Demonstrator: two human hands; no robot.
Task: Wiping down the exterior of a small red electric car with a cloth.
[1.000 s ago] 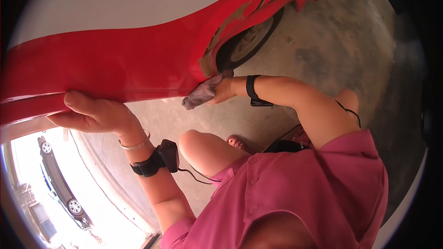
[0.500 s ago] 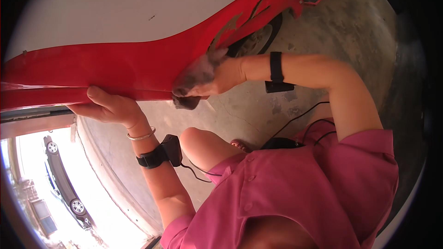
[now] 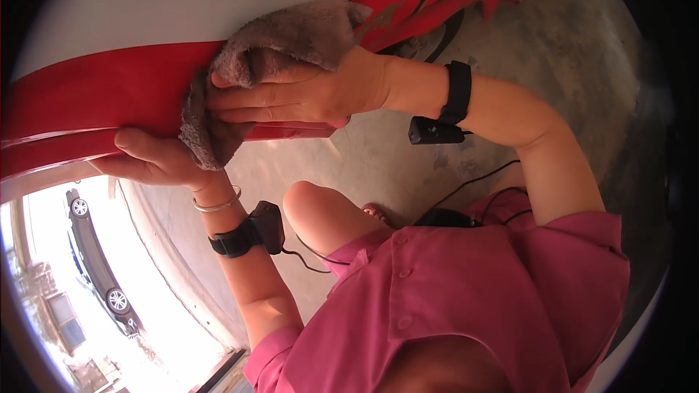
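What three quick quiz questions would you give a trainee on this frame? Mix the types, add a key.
1. Which hand holds the grey-brown cloth?
2. True or false: the silver bangle is on the person's left arm.
3. The left hand is placed at: (a) a tyre (b) the lower edge of the red panel (c) the floor.

Key: 1. The right hand. 2. True. 3. b.

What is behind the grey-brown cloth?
The vehicle's red-and-white side shows around the cloth; the patch directly behind it is covered, so its condition cannot be seen.
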